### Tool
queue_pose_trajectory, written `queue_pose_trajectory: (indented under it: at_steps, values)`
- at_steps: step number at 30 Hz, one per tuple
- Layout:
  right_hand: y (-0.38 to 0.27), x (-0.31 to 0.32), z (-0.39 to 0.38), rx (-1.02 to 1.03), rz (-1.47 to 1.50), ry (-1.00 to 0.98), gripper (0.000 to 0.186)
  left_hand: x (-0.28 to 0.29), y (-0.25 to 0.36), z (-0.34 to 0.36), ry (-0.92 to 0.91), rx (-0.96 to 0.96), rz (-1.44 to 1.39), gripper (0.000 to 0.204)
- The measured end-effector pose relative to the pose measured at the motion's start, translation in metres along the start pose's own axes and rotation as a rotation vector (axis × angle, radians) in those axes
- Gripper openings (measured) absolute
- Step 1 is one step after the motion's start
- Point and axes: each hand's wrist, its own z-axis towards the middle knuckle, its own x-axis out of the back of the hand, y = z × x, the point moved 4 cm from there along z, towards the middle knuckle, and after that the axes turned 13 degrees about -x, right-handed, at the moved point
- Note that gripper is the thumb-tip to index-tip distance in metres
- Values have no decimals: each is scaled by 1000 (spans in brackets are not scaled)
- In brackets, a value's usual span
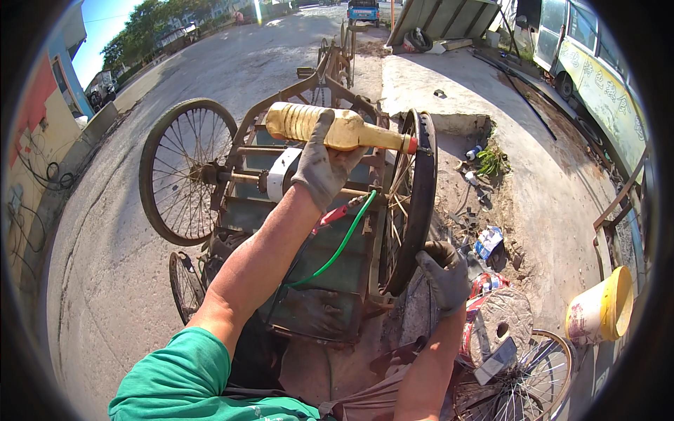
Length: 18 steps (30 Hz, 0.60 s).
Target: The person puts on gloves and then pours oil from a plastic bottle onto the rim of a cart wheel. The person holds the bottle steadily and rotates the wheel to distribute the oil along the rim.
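Note:
My left hand (324, 165), in a grey work glove, is wrapped round a yellowish ribbed plastic bottle (291, 122). The bottle lies almost level, and its red tip (411, 144) points right, at the upper part of the right wheel's tire (425, 189). Whether liquid comes out cannot be made out. Lower down, my gloved right hand (445, 276) has its fingers curled at the outer side of that same tire. The wheel sits on the axle of an overturned cargo tricycle (250, 135). A green hose (342, 245) and a red-handled tool (335, 215) are below my left hand.
The tricycle's left wheel (184, 172) stands across the frame. A stone disc (500, 319) and a loose spoked wheel (554, 372) are at lower right, near a yellow-and-white bucket (600, 307). Litter lies along a broken concrete edge. A pale vehicle (597, 84) stands far right.

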Motion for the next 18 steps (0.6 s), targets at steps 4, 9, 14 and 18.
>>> queue_pose_trajectory:
  at_steps: [4,9,14,18]
  values:
    - [-9,-4,1,-19,39,-29,27,-4,3,-2,-9,-22,6,51]
    - [-19,-5,-3,-15,17,-5,25,-10,3,-7,24,-18,39,46]
    - [-7,-4,3,72,11,0,23,-10,3,-2,-14,-19,42,46]
    - [-7,-2,3,86,-45,5,24,-13,4,-5,7,-40,62,45]
